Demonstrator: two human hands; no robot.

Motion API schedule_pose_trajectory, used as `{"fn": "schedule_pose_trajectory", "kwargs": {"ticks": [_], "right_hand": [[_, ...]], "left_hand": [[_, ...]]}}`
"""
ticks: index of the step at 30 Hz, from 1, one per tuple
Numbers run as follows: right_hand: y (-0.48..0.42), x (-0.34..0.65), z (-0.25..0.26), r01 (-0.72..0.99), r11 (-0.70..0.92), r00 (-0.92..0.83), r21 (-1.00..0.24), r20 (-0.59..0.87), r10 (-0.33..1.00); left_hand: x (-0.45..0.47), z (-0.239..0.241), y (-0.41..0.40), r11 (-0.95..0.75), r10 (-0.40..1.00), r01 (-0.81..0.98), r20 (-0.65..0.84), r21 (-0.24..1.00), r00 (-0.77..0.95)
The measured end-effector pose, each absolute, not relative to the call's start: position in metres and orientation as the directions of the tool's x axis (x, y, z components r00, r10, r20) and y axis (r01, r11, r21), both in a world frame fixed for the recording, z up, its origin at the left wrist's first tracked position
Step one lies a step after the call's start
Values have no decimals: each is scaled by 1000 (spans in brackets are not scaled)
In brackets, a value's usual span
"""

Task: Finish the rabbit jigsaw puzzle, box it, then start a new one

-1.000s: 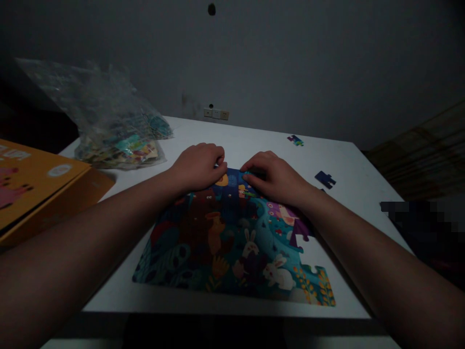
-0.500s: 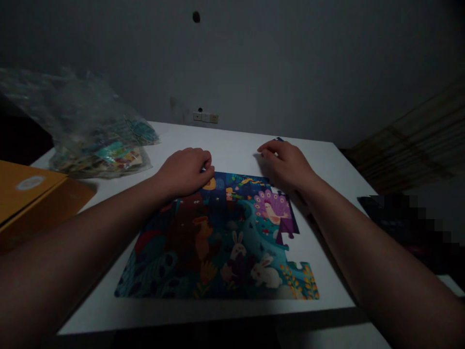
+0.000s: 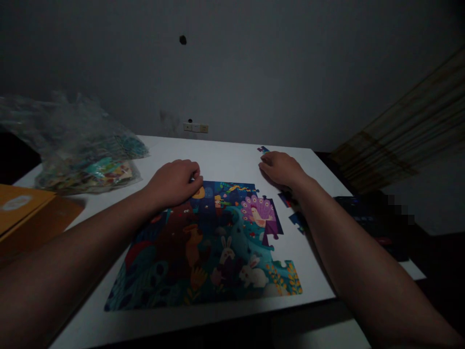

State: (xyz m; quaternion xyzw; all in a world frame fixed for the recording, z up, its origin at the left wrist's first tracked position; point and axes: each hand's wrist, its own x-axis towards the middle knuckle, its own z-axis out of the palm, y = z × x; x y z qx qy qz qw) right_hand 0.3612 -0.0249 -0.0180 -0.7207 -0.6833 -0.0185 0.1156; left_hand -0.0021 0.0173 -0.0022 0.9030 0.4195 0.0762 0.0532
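A partly assembled jigsaw puzzle [image 3: 232,228] with rabbits, a bear and a purple peacock lies flat on the white table [image 3: 225,165]. Its right side has gaps along a jagged edge. My left hand [image 3: 176,180] rests at the puzzle's upper left edge, fingers curled in and no piece showing in it. Beyond the puzzle's upper right corner, my right hand [image 3: 283,168] is closed, its fingertips turned down; whatever they may hold is hidden. A loose puzzle piece [image 3: 263,149] lies just past it. Under my right forearm, other loose puzzle pieces [image 3: 297,221] are partly covered.
A clear plastic bag [image 3: 90,165] of puzzle pieces sits at the table's far left, behind an orange box [image 3: 29,208]. Dark items [image 3: 363,213] lie at the right side. The wall with its sockets [image 3: 196,127] rises behind the table, and a striped curtain [image 3: 395,131] hangs at right.
The view has shifted, so the scene sits lower and further left. My right hand has drawn back slightly and its fingers have curled in, uncovering loose pieces. My left hand stays by the puzzle.
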Motion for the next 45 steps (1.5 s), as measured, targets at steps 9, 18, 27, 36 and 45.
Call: {"fn": "schedule_pose_trajectory", "kwargs": {"ticks": [9,18,27,36,45], "right_hand": [[-27,363,-20,984,-149,166,-96,216,962],[-25,372,-18,992,-4,9,-126,37,999],[-43,371,13,953,192,-183,-235,59,981],[-54,365,23,607,91,-183,-790,-28,983],[-62,370,35,626,-117,-292,-771,-371,882]], "left_hand": [[-3,-9,22,-653,757,743,94,145,647],[-3,-5,23,-646,761,744,74,169,644],[-3,-7,25,-638,769,754,68,158,636],[-2,-6,25,-632,773,759,68,157,630],[-2,-6,26,-640,766,750,70,168,639]]}}
